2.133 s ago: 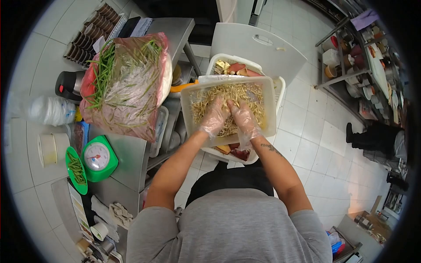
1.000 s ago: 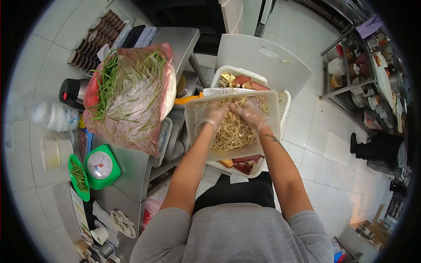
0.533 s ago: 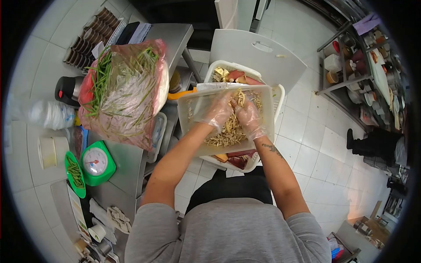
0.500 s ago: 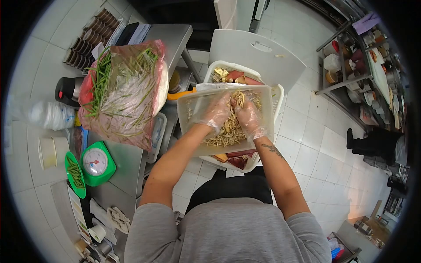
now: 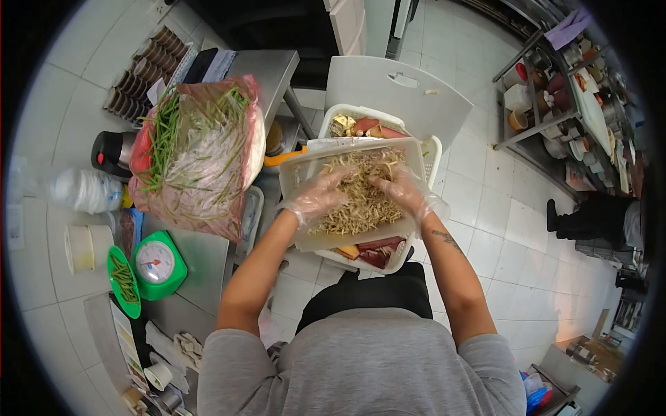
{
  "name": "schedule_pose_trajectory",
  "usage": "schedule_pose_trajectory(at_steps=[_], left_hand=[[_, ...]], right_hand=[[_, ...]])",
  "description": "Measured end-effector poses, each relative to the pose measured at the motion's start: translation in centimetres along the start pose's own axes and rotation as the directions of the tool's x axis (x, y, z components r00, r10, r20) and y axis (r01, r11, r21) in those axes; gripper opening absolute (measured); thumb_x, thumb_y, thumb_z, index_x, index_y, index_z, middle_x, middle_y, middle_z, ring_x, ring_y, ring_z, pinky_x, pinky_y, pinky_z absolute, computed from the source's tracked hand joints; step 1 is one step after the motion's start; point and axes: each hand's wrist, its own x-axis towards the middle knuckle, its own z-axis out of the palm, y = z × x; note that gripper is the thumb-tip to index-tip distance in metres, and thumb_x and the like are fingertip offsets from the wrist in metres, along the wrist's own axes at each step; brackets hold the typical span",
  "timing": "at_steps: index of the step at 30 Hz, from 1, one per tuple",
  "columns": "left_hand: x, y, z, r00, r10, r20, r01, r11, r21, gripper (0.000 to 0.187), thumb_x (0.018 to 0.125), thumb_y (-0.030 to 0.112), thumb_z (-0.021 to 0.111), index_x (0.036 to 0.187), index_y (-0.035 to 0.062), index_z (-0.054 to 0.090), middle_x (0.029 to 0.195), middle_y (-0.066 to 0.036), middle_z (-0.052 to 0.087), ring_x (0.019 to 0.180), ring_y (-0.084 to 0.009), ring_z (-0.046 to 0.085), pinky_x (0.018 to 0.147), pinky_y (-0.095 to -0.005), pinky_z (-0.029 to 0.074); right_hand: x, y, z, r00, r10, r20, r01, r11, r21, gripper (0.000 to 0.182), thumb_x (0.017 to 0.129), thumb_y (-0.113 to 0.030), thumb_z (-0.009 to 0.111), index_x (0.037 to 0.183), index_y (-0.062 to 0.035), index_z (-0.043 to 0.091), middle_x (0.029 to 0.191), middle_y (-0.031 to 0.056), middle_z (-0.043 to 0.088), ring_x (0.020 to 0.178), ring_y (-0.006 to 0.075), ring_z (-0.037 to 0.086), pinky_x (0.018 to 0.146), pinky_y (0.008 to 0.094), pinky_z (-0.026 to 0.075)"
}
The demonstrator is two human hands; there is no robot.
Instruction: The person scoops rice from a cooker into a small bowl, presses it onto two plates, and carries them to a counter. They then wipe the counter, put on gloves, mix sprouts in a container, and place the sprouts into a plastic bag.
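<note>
A translucent plastic bin [image 5: 305, 238] sits in front of me and holds a heap of thin, pale brown pieces [image 5: 364, 204], like small mushrooms or sprouts. At the left side of the heap is my left hand [image 5: 320, 196], in a clear plastic glove, its fingers reaching into the pieces. My right hand [image 5: 404, 192], gloved too, is at the heap's right side with its fingers partly in it. The fingertips of both are hidden among the pieces. Beneath the bin, a white basket [image 5: 397, 263] shows dark red and yellow items.
On the steel counter [image 5: 201, 260] at left lie a pink bag of green beans [image 5: 201, 166], a green scale [image 5: 158, 265] and a green dish [image 5: 123, 286] of cut beans. Behind the bin stands a grey chair back [image 5: 388, 90]. Shelves [image 5: 544, 104] and a person's dark-clothed leg [image 5: 586, 216] are at right.
My hands have moved apart and lower, to the two sides of the heap. The pale pieces bunched between them before are now spread in the bin. The view has shifted slightly.
</note>
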Motion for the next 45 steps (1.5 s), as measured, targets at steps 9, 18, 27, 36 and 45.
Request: schedule_pose_trajectory(at_steps=[9, 18, 27, 36, 45], left_hand=[[-1.6, -4.1, -0.1, 0.989, -0.143, -0.031, 0.073, 0.663, -0.745, 0.051, 0.085, 0.030, 0.067, 0.131, 0.0142, 0.052, 0.133, -0.004, 0.048, 0.117, -0.0202, 0.047, 0.099, -0.0358, 0.041], [0.3, 1.9, 5.6, 0.951, 0.165, -0.263, -0.197, 0.975, -0.099, 0.041, 0.085, 0.021, 0.065, 0.122, 0.0070, 0.057, 0.126, -0.010, 0.055, 0.118, -0.0230, 0.051, 0.097, -0.0356, 0.042], [3.0, 1.3, 8.2, 0.960, -0.118, -0.254, 0.018, 0.930, -0.366, 0.022, 0.086, 0.020, 0.060, 0.097, 0.0005, 0.060, 0.077, -0.013, 0.062, 0.075, -0.0264, 0.061, 0.073, -0.0354, 0.048], [3.3, -0.9, 7.3, 0.955, -0.145, -0.260, 0.007, 0.884, -0.467, 0.019, 0.083, 0.020, 0.062, 0.091, 0.0025, 0.058, 0.077, -0.006, 0.057, 0.069, -0.0139, 0.057, 0.062, -0.0314, 0.048], [2.4, 0.7, 9.0, 0.954, -0.027, -0.298, 0.045, 0.997, 0.056, 0.024, 0.085, 0.020, 0.060, 0.102, 0.0034, 0.064, 0.095, -0.013, 0.063, 0.090, -0.0233, 0.062, 0.079, -0.0344, 0.049]], right_hand=[[-2.1, 1.0, -0.4, 0.961, 0.078, 0.265, -0.276, 0.318, 0.907, 0.050, 0.087, -0.039, 0.063, 0.125, -0.0076, 0.057, 0.128, 0.0051, 0.054, 0.121, 0.0229, 0.045, 0.103, 0.0431, 0.032], [-1.4, 3.1, 2.7, 0.916, 0.054, 0.399, -0.393, -0.088, 0.915, 0.042, 0.087, -0.031, 0.065, 0.122, -0.0070, 0.056, 0.120, 0.0075, 0.057, 0.109, 0.0252, 0.054, 0.092, 0.0436, 0.045], [-2.0, 3.8, 3.6, 0.866, 0.191, 0.461, -0.446, -0.118, 0.887, 0.034, 0.090, -0.030, 0.062, 0.117, -0.0099, 0.057, 0.113, 0.0070, 0.060, 0.101, 0.0272, 0.059, 0.086, 0.0511, 0.049], [-1.9, 2.8, 4.3, 0.874, 0.134, 0.466, -0.441, -0.180, 0.879, 0.041, 0.091, -0.035, 0.060, 0.122, -0.0089, 0.052, 0.116, 0.0103, 0.057, 0.101, 0.0317, 0.059, 0.082, 0.0535, 0.051], [-0.6, 3.8, 6.8, 0.907, 0.273, 0.321, -0.371, 0.156, 0.915, 0.029, 0.097, -0.025, 0.046, 0.117, -0.0043, 0.055, 0.109, 0.0118, 0.060, 0.101, 0.0260, 0.058, 0.092, 0.0418, 0.048]])
